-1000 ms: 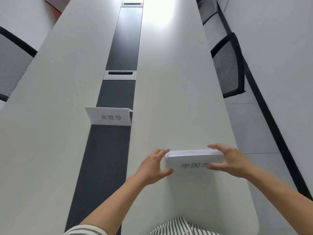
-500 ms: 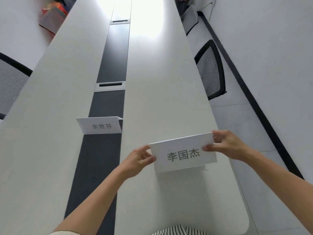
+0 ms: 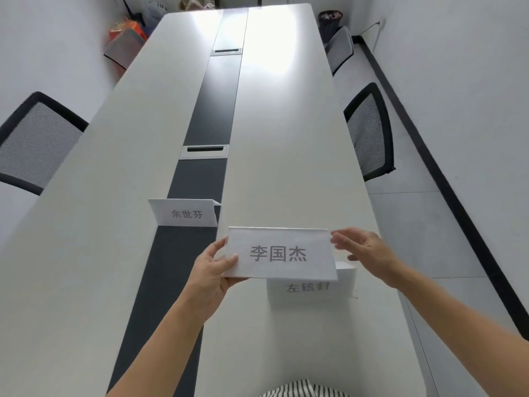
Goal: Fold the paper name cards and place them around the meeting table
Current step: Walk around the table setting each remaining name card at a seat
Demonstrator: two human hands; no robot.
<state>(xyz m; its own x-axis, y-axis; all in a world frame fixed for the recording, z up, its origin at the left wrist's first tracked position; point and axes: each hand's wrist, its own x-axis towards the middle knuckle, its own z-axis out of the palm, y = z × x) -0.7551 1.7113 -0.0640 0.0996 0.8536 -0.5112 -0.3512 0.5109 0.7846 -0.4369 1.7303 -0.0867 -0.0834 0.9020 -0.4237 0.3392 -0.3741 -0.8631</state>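
The folded name card (image 3: 279,253) is now lifted off the tabletop (image 3: 286,138), pinched in the left hand (image 3: 211,272), the right hand (image 3: 366,250) having let go beside it, so placing likely comes next.

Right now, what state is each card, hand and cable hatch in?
李国杰 card, folded, held above the table by its left edge.
余世芬 card, folded, standing on the table.
Third card, on the table under the held one, partly hidden.
Left hand, grips the 李国杰 card.
Right hand, open beside that card's right edge.
Near cable hatch, lid shut.
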